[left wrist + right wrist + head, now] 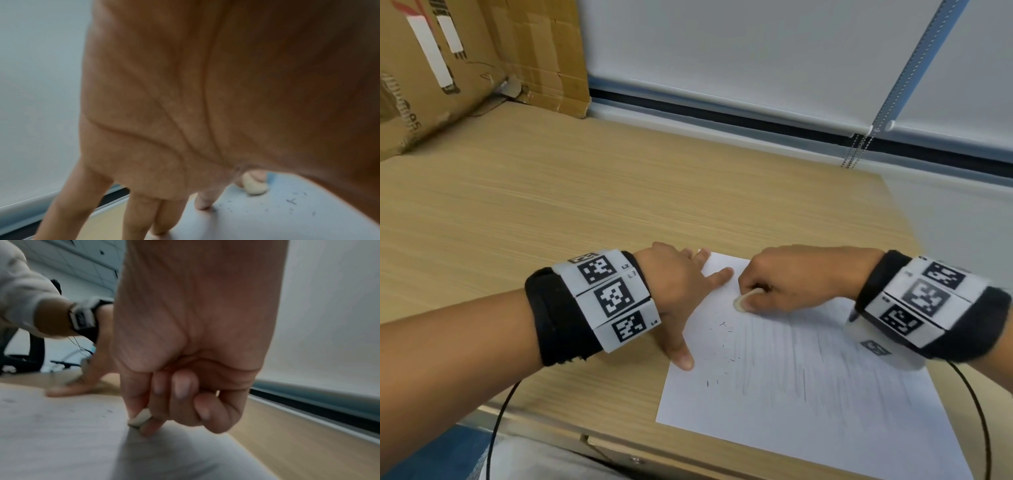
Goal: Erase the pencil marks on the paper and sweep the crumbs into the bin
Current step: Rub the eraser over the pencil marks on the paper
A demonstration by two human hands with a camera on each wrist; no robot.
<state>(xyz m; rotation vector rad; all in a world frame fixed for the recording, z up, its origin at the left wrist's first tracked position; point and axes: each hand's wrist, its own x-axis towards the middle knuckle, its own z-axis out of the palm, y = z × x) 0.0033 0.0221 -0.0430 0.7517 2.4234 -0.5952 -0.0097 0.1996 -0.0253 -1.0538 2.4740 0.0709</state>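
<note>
A white sheet of paper lies on the wooden desk, covered with faint grey pencil strokes. Dark eraser crumbs are scattered over its left part. My right hand pinches a small cream eraser and presses it on the paper near the top edge; the eraser shows between thumb and fingers in the right wrist view. My left hand lies flat with spread fingers on the paper's left edge, holding it down. In the left wrist view the eraser sits beyond my fingertips, crumbs beside it.
A cardboard box stands at the desk's back left. A white roller blind with a bead chain hangs behind the desk. The desk's front edge runs just below the paper. No bin is in view.
</note>
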